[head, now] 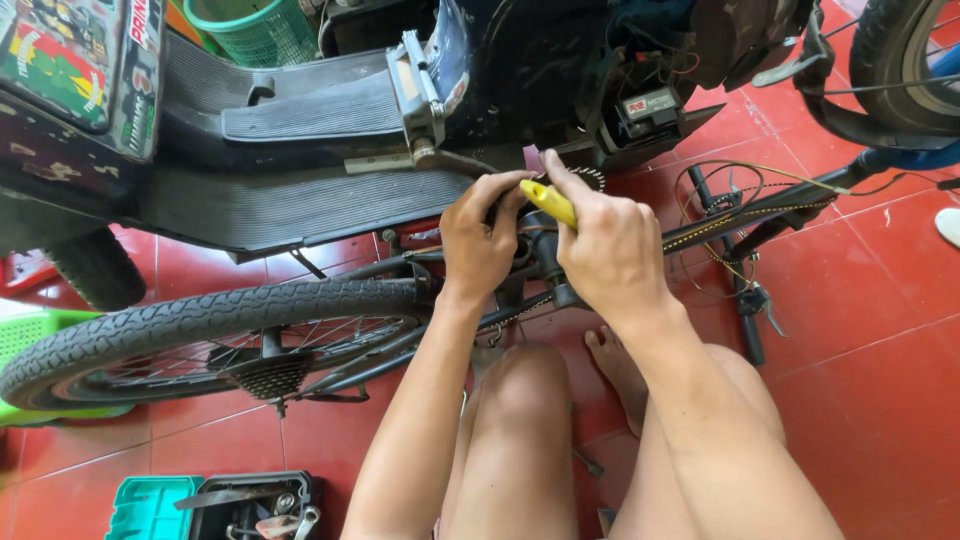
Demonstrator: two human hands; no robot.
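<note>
A bicycle lies on its side on the red tiled floor, its rear wheel (200, 320) with a sprocket cluster (268, 375) at the left and its frame (760, 210) running right. My right hand (610, 250) grips a yellow-handled tool (548, 202) and points it down at the crank area (545, 265) in the middle. My left hand (482, 238) is beside it, fingers curled on the same part of the bike. The chainring (590, 178) shows just behind my hands. My bare knees fill the lower middle.
A dark scooter with a ribbed footboard (300, 190) stands right behind the bicycle. A green basket (255, 30) is at the top. An open tool case (215, 505) lies at the lower left, a green plastic item (30, 335) at the left edge. Another tyre (900, 60) is top right.
</note>
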